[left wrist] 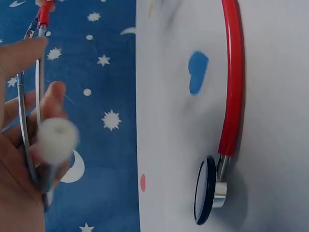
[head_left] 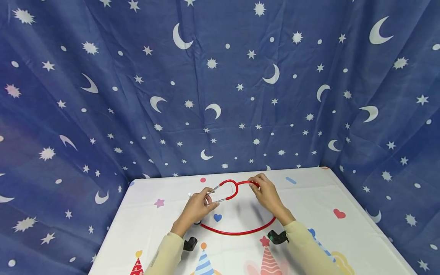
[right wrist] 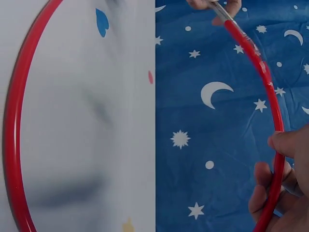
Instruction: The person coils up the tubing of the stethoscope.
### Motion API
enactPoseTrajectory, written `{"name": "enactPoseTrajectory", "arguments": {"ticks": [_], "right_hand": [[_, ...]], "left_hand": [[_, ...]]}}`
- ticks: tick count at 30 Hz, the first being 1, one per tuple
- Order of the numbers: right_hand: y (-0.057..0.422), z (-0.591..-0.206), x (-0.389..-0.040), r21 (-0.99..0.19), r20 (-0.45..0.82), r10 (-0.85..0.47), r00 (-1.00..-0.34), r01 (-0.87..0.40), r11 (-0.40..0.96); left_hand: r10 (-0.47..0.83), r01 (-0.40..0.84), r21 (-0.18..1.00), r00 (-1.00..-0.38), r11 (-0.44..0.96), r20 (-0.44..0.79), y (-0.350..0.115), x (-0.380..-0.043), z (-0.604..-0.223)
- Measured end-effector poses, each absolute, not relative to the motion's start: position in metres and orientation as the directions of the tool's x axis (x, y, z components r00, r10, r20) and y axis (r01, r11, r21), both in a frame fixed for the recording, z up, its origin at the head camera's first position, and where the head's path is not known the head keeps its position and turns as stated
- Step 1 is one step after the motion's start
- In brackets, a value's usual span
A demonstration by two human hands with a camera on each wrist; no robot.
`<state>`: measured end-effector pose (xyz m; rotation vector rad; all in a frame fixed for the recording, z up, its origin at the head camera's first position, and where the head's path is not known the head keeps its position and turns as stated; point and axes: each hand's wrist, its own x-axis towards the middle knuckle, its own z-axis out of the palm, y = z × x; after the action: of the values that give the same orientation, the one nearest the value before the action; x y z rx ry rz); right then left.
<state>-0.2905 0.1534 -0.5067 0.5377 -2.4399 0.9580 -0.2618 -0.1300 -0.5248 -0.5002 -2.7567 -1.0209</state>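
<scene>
In the head view, a stethoscope [head_left: 236, 185] is raised over the white counter [head_left: 309, 206], stretched between two hands. The left hand [head_left: 196, 208] curls around the metal ear tubes [head_left: 214, 190], while the right hand [head_left: 266, 193] pinches the red tubing [head_left: 237, 233] beyond the fork; from there the tubing drops and sweeps back along the counter in a curve. The step in hand appears to be handling the instrument by its upper part; the next move seems to call for a steady grip on both sides, with the loose length kept from snagging

In the left wrist view, the fingers bend about the two ear tubes without closing into a fist, and a white ear tip [left wrist: 59, 140] juts toward the camera. The chest piece [left wrist: 211, 193] sits tilted at the tubing's end by the counter; whether its edge touches is unclear

In the right wrist view, thumb and fingers close on the tubing, leaving little gap. No view shows a container, so there are no contents to tell
</scene>
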Motion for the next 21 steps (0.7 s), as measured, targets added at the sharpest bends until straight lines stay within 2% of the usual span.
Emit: {"name": "enactPoseTrajectory", "arguments": {"ticks": [6,13,21], "right_hand": [[0.154,-0.508,-0.284,-0.525,0.527,-0.184,-0.830,-0.488,0.697],[0.161,-0.515,-0.276,-0.556,0.421,-0.154,-0.894,-0.389,0.734],[0.166,-0.512,-0.275,-0.587,0.467,-0.154,-0.871,-0.436,0.683]], "left_hand": [[0.197,0.389,0.613,-0.913,0.688,0.358,-0.131,-0.251,-0.521],[0.147,0.394,0.639,-0.903,0.660,0.405,-0.133,-0.241,-0.520],[0.115,0.422,0.652,-0.881,0.630,0.458,-0.135,-0.243,-0.515]]}}
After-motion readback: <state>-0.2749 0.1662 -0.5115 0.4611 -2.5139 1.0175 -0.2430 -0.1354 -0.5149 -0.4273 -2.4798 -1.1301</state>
